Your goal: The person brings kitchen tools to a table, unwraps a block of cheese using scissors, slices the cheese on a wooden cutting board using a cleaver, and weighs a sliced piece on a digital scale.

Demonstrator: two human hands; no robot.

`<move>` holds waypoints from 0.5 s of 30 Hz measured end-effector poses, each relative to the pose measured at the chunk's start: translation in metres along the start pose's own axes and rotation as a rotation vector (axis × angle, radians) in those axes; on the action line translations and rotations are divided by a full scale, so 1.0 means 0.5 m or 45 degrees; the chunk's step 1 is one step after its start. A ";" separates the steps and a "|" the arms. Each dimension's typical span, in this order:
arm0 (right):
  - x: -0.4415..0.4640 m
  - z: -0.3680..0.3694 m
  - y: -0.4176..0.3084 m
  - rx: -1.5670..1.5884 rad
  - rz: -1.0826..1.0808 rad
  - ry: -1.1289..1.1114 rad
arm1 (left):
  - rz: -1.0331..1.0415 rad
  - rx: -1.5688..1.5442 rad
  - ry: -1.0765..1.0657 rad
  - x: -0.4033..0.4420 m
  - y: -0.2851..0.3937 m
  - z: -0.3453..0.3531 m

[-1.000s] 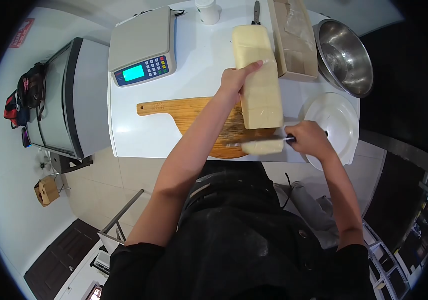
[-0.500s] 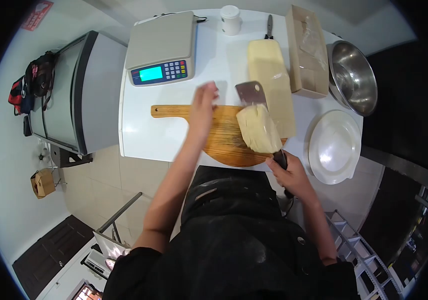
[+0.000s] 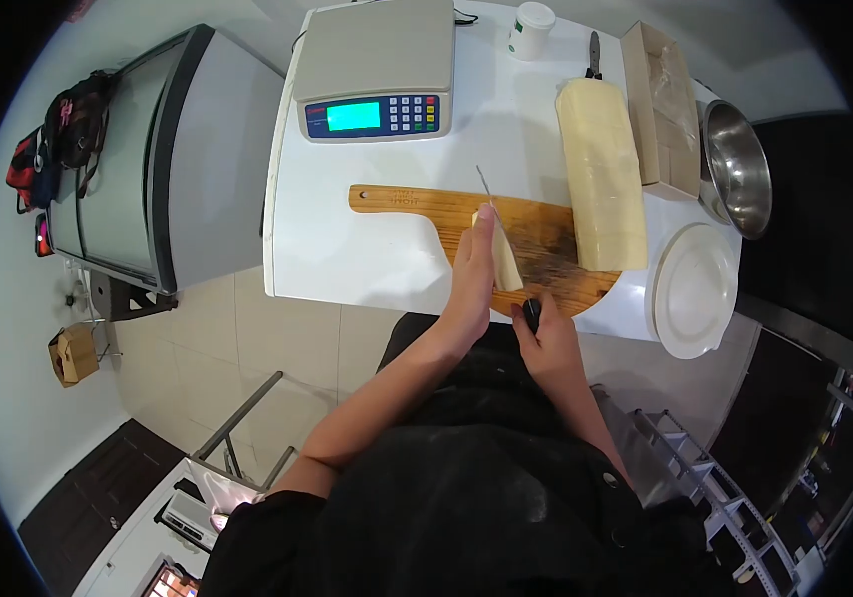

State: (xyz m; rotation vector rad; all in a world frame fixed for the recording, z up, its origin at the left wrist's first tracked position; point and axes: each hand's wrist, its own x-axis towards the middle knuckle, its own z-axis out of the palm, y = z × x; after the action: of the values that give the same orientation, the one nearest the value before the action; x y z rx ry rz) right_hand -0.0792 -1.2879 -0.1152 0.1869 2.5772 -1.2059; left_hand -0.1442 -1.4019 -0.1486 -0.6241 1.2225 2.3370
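My right hand (image 3: 552,348) is closed round the black handle of a cleaver (image 3: 487,186), whose blade is turned nearly edge-on. Against the blade's left side my left hand (image 3: 474,269) holds a pale yellow piece of butter (image 3: 510,271), its thumb up near the blade. Much of that piece is hidden by the hand. Both are over the round part of a wooden cutting board (image 3: 546,234). To the right, a long butter block (image 3: 601,164) lies with its near end on the board; it looks film-wrapped.
A digital scale (image 3: 377,60) with a lit display stands back left. Behind are a white lidded tub (image 3: 532,32) and a knife (image 3: 594,55). On the right are an open cardboard box (image 3: 660,119), a steel bowl (image 3: 738,164) and white plates (image 3: 695,294).
The cleaver carried the butter piece on its flat blade; now the blade is turned on edge. My left hand has come from the open air onto the piece. The view has shifted.
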 end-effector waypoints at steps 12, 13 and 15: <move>0.008 0.030 -0.018 -0.234 0.112 0.022 | -0.100 -0.074 -0.013 0.020 0.021 -0.004; 0.009 0.027 -0.016 -0.230 0.126 0.031 | -0.095 -0.078 0.000 0.022 0.018 -0.001; 0.015 0.023 -0.012 -0.212 0.162 0.020 | -0.093 -0.071 0.009 0.024 0.019 0.003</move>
State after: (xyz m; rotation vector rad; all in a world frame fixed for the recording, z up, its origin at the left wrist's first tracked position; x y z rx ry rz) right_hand -0.0852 -1.3006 -0.1198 0.3199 2.6188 -0.9444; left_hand -0.1595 -1.4035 -0.1487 -0.6849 1.1217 2.3167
